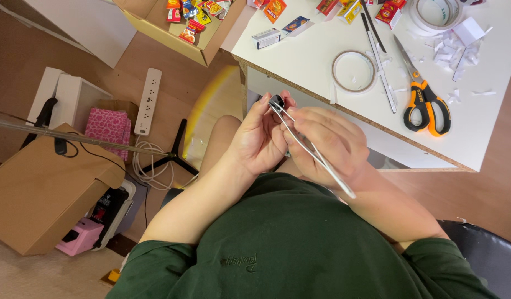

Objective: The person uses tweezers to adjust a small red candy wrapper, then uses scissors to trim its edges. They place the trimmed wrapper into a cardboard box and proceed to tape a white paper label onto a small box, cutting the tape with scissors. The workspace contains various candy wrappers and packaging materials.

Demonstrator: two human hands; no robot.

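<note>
A white table (322,61) bears orange-handled scissors (424,97), tape rolls (353,71), paper scraps (449,52) and small boxes (266,37).

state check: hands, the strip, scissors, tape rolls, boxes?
left hand: pinching small black piece
right hand: grip closed on thin white strip
scissors: shut, flat on white table
tape ring: flat, untouched
cardboard box: open, snack packets inside
power strip: on floor

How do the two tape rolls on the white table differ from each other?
The near roll is thin and brownish, while the far roll is thicker and whitish. The near roll lies fully in view by the table edge; the far roll is cut off by the picture's top edge. Both lie flat, and neither hand touches them.
</note>
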